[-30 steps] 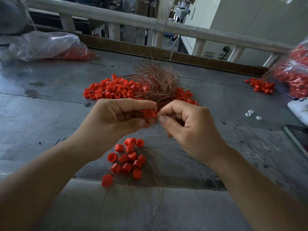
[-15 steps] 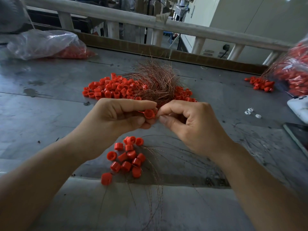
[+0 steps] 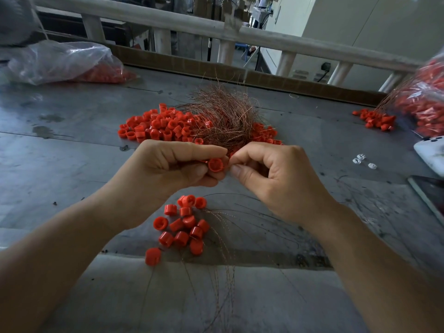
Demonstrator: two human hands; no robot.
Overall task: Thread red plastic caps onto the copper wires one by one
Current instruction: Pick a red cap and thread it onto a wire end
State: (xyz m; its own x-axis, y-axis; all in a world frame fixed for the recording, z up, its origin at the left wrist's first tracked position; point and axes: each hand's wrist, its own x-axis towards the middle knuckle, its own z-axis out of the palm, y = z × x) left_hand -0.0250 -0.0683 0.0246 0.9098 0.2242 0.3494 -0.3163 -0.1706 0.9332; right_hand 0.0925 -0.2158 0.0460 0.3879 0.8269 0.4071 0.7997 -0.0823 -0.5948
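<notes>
My left hand (image 3: 173, 168) pinches a red plastic cap (image 3: 215, 165) between thumb and fingers, its open end facing me. My right hand (image 3: 274, 174) meets it from the right, thumb and forefinger pinched together right at the cap; the thin copper wire between them is too fine to see clearly. Behind the hands lies a tangle of copper wires (image 3: 223, 114) on a pile of loose red caps (image 3: 158, 127). Below the hands sit several red caps (image 3: 185, 227) with copper strands (image 3: 223, 272) trailing toward me.
The grey metal table (image 3: 72, 164) carries a plastic bag of caps (image 3: 64, 63) at the back left, another bag (image 3: 425, 102) and a small cap pile (image 3: 374, 118) at the right. A white device (image 3: 432, 152), small white bits (image 3: 360, 159) and a dark slab (image 3: 430, 193) lie at the right edge.
Both hands stay together at the cap with only slight finger shifts. The view has drifted a little; nothing on the table has moved.
</notes>
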